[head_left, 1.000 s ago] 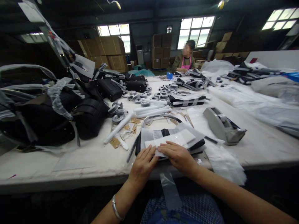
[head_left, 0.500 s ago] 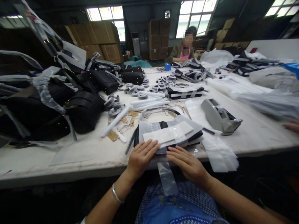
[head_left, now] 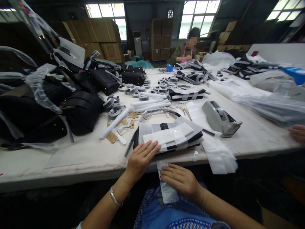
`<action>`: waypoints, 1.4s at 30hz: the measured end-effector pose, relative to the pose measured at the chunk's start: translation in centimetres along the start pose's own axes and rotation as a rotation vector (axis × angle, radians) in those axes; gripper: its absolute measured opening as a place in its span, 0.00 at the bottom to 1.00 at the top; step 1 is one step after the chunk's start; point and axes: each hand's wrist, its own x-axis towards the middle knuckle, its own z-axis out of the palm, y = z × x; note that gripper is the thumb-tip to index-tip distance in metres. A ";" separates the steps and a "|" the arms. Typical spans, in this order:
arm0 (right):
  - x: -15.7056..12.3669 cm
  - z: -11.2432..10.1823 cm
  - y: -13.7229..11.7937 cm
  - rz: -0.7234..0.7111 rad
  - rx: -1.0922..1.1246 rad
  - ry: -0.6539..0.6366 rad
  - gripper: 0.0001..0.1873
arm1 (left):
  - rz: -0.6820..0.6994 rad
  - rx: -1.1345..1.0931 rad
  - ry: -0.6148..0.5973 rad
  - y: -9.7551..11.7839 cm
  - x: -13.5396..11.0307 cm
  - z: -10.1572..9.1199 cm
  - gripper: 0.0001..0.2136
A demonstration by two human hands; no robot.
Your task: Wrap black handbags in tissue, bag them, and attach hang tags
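My left hand point(head_left: 141, 158) lies flat, fingers stretched out, on the near left end of a black strap bundle wrapped in white foam and clear plastic point(head_left: 170, 136) at the table's front edge. My right hand point(head_left: 179, 178) is below the table edge, fingers flat on a strip of clear tape or plastic point(head_left: 166, 184) that hangs down from the bundle over my lap. A grey tape dispenser point(head_left: 220, 119) stands to the right of the bundle.
Black handbags in plastic point(head_left: 81, 109) are piled at the left. White foam tubes point(head_left: 150, 106), rolled straps point(head_left: 138, 93) and paper tags point(head_left: 111, 137) lie mid-table. Plastic bags point(head_left: 219, 156) overhang the front edge. Another person point(head_left: 188, 51) sits at the far end; someone's hand point(head_left: 296, 133) shows at the right edge.
My right hand slid off the bundle and down past the table edge along the hanging strip. My left hand stayed on the bundle. The view shifted a little.
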 end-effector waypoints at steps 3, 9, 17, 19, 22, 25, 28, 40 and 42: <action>-0.3 -0.5 -0.7 0.012 0.000 -0.001 0.16 | -0.005 0.011 -0.015 0.0 0.1 -0.1 0.22; 1.5 -2.7 -0.9 0.000 0.012 -0.003 0.19 | -0.017 0.031 -0.030 0.4 0.0 0.0 0.20; 7.8 -5.2 4.2 -0.082 -0.136 0.012 0.16 | -0.021 0.014 -0.017 1.2 0.0 0.2 0.17; 9.2 -4.7 5.7 -0.040 -0.142 -0.002 0.15 | -0.028 0.002 -0.010 1.2 0.1 0.2 0.16; 10.3 -3.4 7.3 0.117 -0.098 -0.092 0.14 | -0.044 -0.007 0.018 1.3 0.2 0.3 0.16; 10.4 -2.2 8.3 0.352 -0.062 -0.143 0.16 | -0.062 -0.019 0.069 1.2 0.4 0.3 0.16; 10.4 -1.6 8.7 0.513 -0.011 -0.140 0.12 | -0.051 -0.070 0.094 1.1 0.4 0.3 0.15; 13.0 -0.9 10.0 0.845 -0.043 -0.254 0.08 | -0.170 -0.155 0.006 1.2 1.4 -0.1 0.16; 13.4 -0.5 10.6 0.859 -0.073 -0.282 0.09 | -0.161 -0.106 -0.028 1.3 1.9 -0.4 0.17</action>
